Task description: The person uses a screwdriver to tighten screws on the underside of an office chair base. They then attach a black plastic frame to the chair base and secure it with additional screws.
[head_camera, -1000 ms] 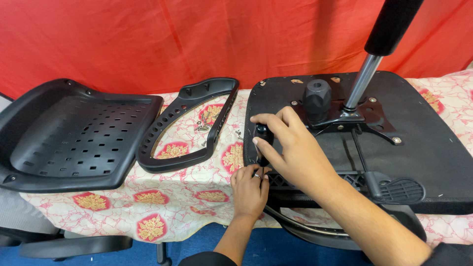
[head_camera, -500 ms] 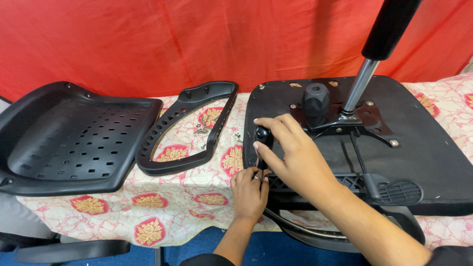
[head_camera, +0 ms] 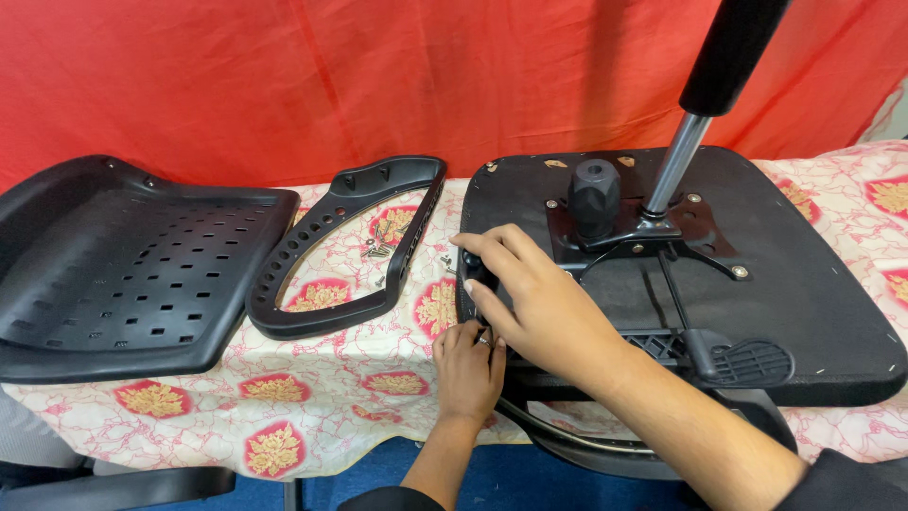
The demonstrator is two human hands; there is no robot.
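A big flat black chair seat (head_camera: pixel 804 284) lies upside down on the tabletop (head_camera: pixel 312 397), which is covered with a white cloth with red and gold flower shapes. The seat is on the right side of the tabletop, and its near edge sticks out a little over the front. A black metal plate (head_camera: pixel 643 237) is fixed to the middle of the seat, with a round black knob (head_camera: pixel 593 194) on it and a shiny silver pole with a black top (head_camera: pixel 705 104) standing up at a slant. The right hand (head_camera: pixel 530 298) rests on the left edge of the seat, and its fingers are curled around a small black part (head_camera: pixel 473 274) there, so its grip is narrow and holding that part. The left hand (head_camera: pixel 468 364) is just below the right hand, at the front left corner of the seat. Its fingers are bent in close and touch the seat edge, but you cannot tell if it holds anything. To the left of the hands lies a black plastic armrest loop with small holes (head_camera: pixel 350 255). A few small silver screws (head_camera: pixel 378 251) lie on the cloth inside the loop. Far left sits a wide black plastic chair back with many square holes (head_camera: pixel 132 274). A red cloth (head_camera: pixel 284 85) hangs behind everything.
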